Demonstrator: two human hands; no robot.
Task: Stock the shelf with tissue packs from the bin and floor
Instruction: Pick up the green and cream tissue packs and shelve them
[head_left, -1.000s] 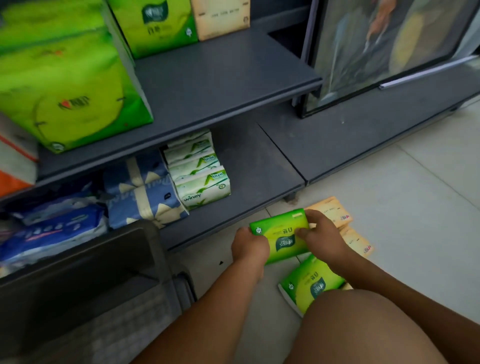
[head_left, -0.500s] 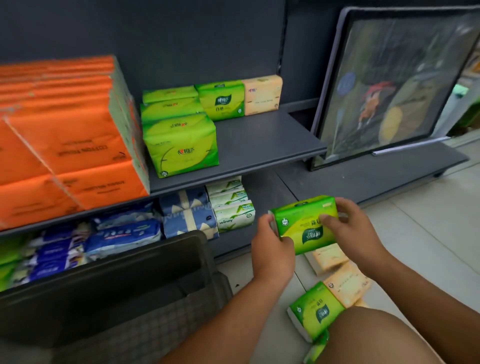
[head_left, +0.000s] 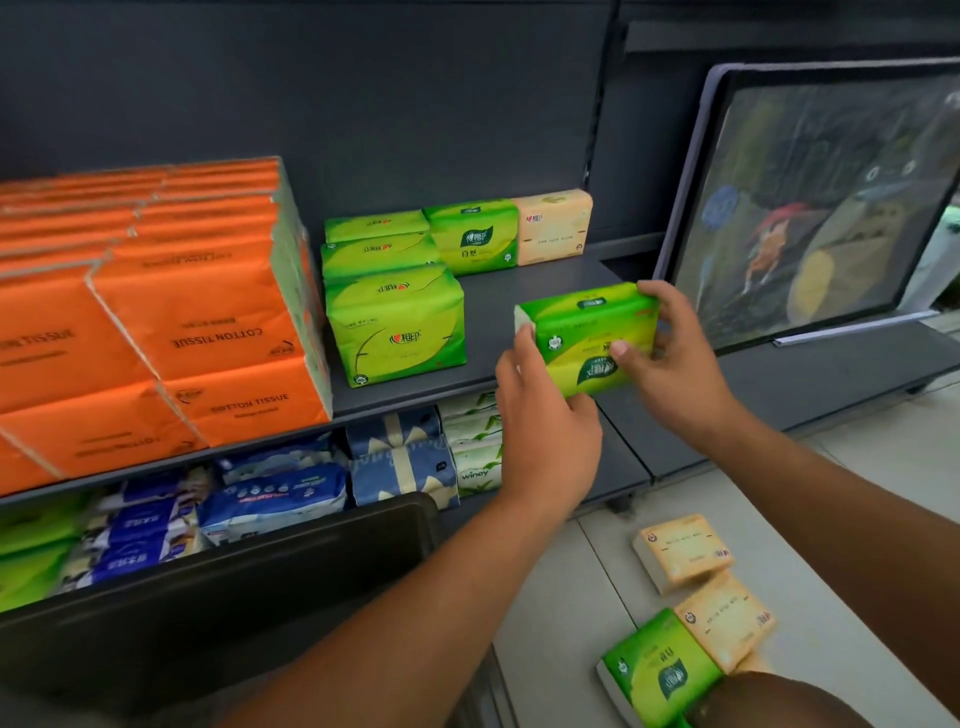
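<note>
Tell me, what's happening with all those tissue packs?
A person is stocking a shelf. The left hand and right hand grip one green tissue pack at the shelf's front, beside other green packs already there. Two beige packs and another green pack lie on the floor.
</note>
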